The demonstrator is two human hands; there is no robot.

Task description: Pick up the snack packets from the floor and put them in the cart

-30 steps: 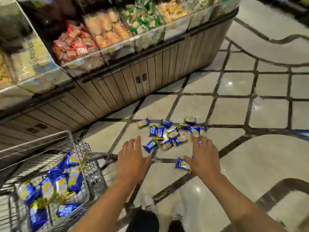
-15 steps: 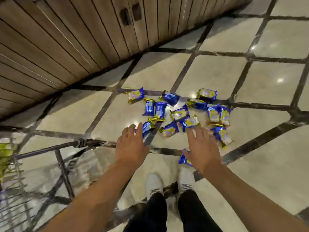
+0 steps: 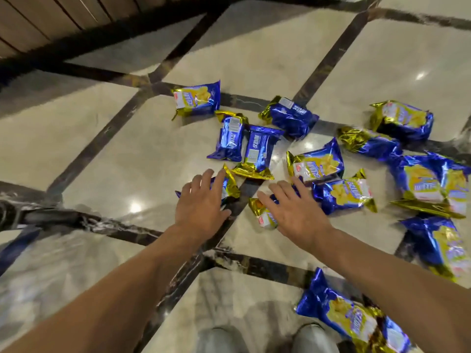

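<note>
Both hands (image 3: 201,202) (fingers straight) on floor packets (image 3: 257,151).

Shop: strewn snack packets (image 3: 316,164), tiled floor (image 3: 254,54)

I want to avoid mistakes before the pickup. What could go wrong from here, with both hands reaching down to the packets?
1. The left hand and right hand each lie flat over one shiny blue-and-gold foil snack packet; the smooth foil may slip from a loose grip.
2. Another packet lies beside the grey shoes and might be stepped on.
3. The glossy tiled floor may let packets slide away when pushed.
</note>
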